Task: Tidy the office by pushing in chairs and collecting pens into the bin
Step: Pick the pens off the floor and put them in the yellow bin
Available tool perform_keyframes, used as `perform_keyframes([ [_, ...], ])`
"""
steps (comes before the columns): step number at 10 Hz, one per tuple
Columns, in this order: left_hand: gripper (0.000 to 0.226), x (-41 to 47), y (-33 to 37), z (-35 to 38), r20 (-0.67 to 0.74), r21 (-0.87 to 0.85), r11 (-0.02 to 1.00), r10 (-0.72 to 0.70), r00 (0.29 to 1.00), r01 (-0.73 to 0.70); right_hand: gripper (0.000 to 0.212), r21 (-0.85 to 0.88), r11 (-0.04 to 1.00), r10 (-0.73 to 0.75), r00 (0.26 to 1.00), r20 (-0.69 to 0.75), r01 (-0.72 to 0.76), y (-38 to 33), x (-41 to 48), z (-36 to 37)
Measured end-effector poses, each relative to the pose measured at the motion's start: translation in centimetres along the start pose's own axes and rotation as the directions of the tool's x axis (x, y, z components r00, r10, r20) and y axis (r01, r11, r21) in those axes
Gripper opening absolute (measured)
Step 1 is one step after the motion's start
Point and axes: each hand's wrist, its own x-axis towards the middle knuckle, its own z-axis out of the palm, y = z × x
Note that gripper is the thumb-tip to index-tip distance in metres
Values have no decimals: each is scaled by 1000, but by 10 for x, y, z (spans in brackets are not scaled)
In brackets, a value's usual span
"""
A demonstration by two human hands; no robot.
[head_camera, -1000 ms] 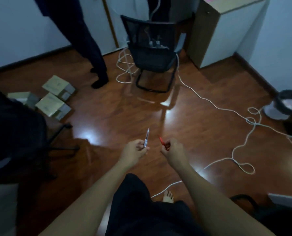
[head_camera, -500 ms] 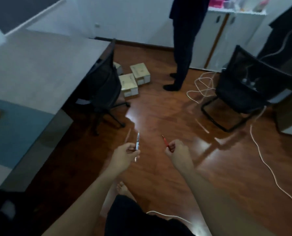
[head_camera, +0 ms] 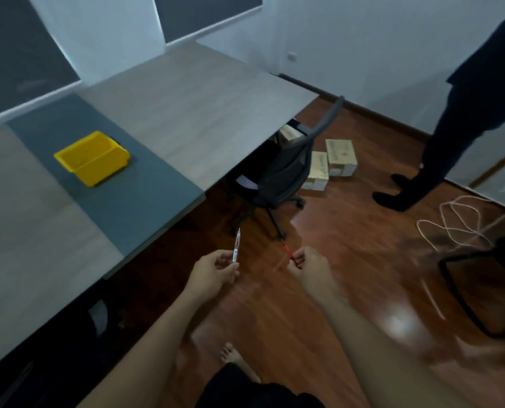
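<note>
My left hand (head_camera: 213, 270) holds a clear white pen (head_camera: 236, 245) upright, tip pointing up. A red pen (head_camera: 288, 252) sticks out of my right hand (head_camera: 310, 265), which is closed around it. Both hands hover over the wooden floor, a little right of the desk's edge. A yellow bin (head_camera: 93, 159) stands on the grey mat of the long desk (head_camera: 186, 113), to the upper left of my hands. A dark office chair (head_camera: 286, 172) is tucked partly under the desk's far end.
Another person's dark-clothed legs (head_camera: 439, 160) stand at the right. Cardboard boxes (head_camera: 333, 163) lie on the floor behind the chair. A coil of white cable (head_camera: 460, 228) and a second black chair frame (head_camera: 480, 290) occupy the right side. My bare foot (head_camera: 230, 356) shows below.
My view has swung left: the desk and yellow bin now fill the left half, and the tucked chair sits nearer the centre. Both hands keep the same hold on their pens.
</note>
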Motion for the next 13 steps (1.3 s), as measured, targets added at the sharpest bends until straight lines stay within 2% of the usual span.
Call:
perform_keyframes([
  [2, 28, 32, -12, -112, -132, -74, 997, -15, 991, 5, 10, -59, 987, -152, 988, 19, 153, -126, 35, 40],
  [4, 22, 52, -54, -193, -240, -179, 983, -76, 968, 32, 10, -86, 957, -263, 956, 131, 275, -204, 69, 93],
  [6, 19, 71, -78, -242, -356, -302, 951, -175, 918, 64, 12, -74, 935, -322, 918, 233, 347, -264, 114, 138],
  [7, 20, 90, -82, -260, -394, -276, 956, -204, 896, 96, 11, -59, 919, -361, 891, 276, 390, -290, 140, 160],
  [10, 20, 165, -66, -310, -493, -370, 920, -310, 813, 127, 13, -23, 878, -428, 805, 410, 479, -360, 255, 208],
  [13, 26, 226, -54, -366, -576, -428, 897, -363, 732, 108, 12, 16, 828, -502, 729, 466, 560, -440, 359, 234],
])
